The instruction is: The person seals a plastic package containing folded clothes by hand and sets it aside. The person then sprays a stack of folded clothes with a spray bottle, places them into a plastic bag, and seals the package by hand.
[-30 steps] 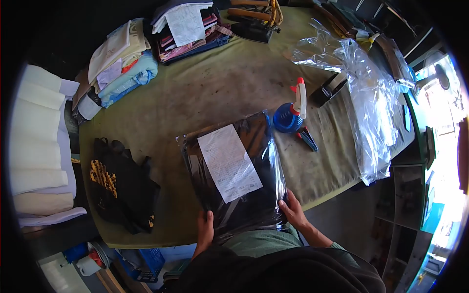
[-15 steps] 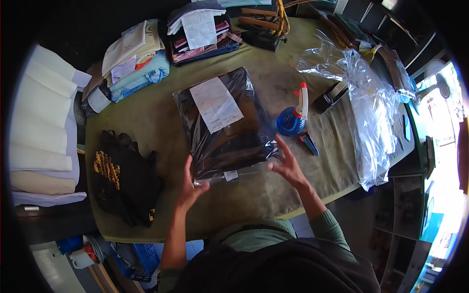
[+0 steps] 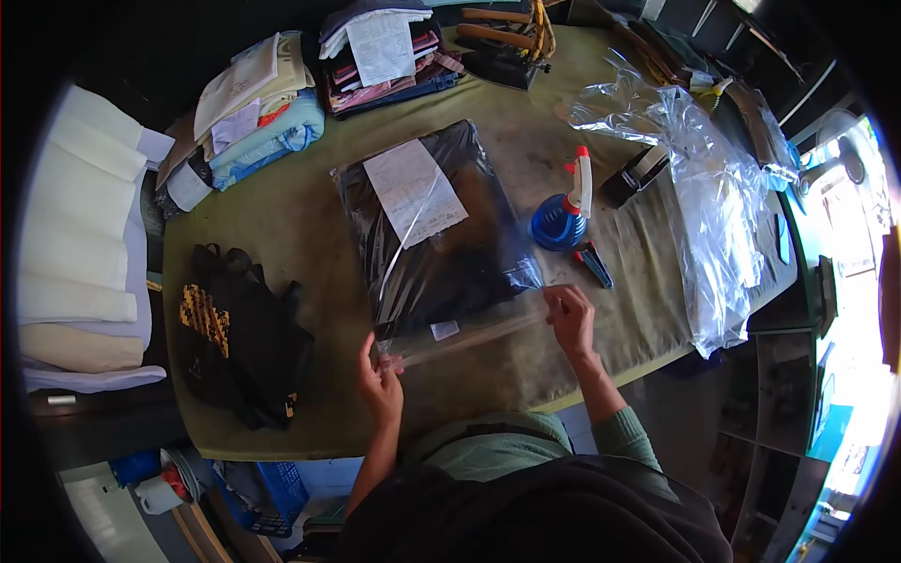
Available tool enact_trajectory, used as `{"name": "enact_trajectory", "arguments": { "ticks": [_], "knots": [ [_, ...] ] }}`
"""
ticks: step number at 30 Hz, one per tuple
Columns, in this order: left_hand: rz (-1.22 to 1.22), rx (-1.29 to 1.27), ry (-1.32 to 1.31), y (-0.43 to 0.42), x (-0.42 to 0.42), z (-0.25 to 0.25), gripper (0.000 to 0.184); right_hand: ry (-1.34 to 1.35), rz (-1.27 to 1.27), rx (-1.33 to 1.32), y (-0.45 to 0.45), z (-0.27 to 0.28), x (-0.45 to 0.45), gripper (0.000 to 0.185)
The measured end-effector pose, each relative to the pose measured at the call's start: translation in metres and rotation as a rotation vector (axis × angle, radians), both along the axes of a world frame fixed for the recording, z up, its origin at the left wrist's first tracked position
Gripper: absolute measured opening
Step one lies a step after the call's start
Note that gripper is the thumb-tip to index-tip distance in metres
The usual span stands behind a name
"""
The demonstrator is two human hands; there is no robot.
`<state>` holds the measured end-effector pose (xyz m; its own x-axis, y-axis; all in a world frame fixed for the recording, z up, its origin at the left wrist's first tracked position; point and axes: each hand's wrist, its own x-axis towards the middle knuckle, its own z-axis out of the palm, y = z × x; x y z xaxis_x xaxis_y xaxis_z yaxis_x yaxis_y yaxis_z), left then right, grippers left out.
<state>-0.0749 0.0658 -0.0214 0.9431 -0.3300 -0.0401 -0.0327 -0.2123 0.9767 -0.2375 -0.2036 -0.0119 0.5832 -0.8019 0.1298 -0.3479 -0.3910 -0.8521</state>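
A clear plastic bag (image 3: 441, 235) with folded black cloth inside lies flat on the table, its loose edge toward me. A printed paper (image 3: 415, 192) shows at its upper part, and a small white label (image 3: 444, 329) near the lower edge. My left hand (image 3: 380, 380) grips the bag's near left corner. My right hand (image 3: 570, 321) pinches the near right corner, with the plastic stretched between both hands. To the right of the bag stand a blue spray bottle (image 3: 559, 220) and a small stapler (image 3: 594, 265).
A black bag (image 3: 244, 342) lies at left. Folded clothes piles (image 3: 263, 117) (image 3: 389, 61) and an iron (image 3: 502, 66) line the back. Loose clear plastic (image 3: 709, 206) and a black holder (image 3: 636, 176) are at right. White cloths (image 3: 80, 244) hang at far left.
The bag first moved away from me across the table. Since then, both hands have closed on its near corners, and its loose plastic edge is now drawn out toward me.
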Motion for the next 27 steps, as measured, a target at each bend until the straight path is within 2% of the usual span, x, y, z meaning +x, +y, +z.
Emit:
{"name": "enact_trajectory", "arguments": {
  "ticks": [3,6,9,12,13,15,16,19,21,22,25,27],
  "knots": [
    [0.084,0.001,0.119,-0.001,-0.019,0.006,0.036,-0.135,-0.177,0.336,0.012,-0.019,-0.009,0.015],
    [-0.014,-0.046,0.110,0.016,-0.023,0.001,0.037,-0.110,-0.110,0.319,0.012,-0.021,-0.021,0.016],
    [0.011,-0.119,0.182,0.024,-0.036,0.004,0.039,-0.046,-0.034,0.276,0.011,-0.016,-0.032,0.017],
    [0.064,-0.205,0.446,0.026,-0.050,0.018,0.044,0.045,0.013,0.177,0.012,-0.016,-0.046,0.021],
    [0.013,-0.338,0.567,0.027,-0.052,0.021,0.046,0.076,0.027,0.138,0.011,-0.016,-0.050,0.023],
    [-0.087,-0.609,0.803,0.026,-0.058,0.023,0.051,0.090,0.147,0.292,0.002,-0.007,-0.056,0.032],
    [-0.162,-0.664,0.885,0.024,-0.059,0.020,0.052,0.097,0.206,0.369,-0.002,-0.001,-0.057,0.037],
    [-0.338,-0.807,1.106,0.006,-0.061,0.003,0.056,0.126,0.240,-0.171,-0.001,0.043,-0.040,0.052],
    [-0.385,-0.873,1.227,-0.017,-0.062,-0.002,0.057,0.161,0.377,-0.302,0.007,0.064,-0.019,0.061],
    [-0.356,-0.739,1.166,-0.028,-0.063,-0.004,0.058,0.136,0.474,-0.338,0.016,0.073,-0.005,0.063],
    [0.007,-0.468,1.184,-0.055,-0.057,0.005,0.047,0.119,0.723,-0.516,0.047,0.071,0.034,0.070],
    [-0.015,-0.420,1.051,-0.050,-0.058,-0.020,0.035,0.207,0.785,-0.588,0.058,0.050,0.040,0.071]
  ]
}}
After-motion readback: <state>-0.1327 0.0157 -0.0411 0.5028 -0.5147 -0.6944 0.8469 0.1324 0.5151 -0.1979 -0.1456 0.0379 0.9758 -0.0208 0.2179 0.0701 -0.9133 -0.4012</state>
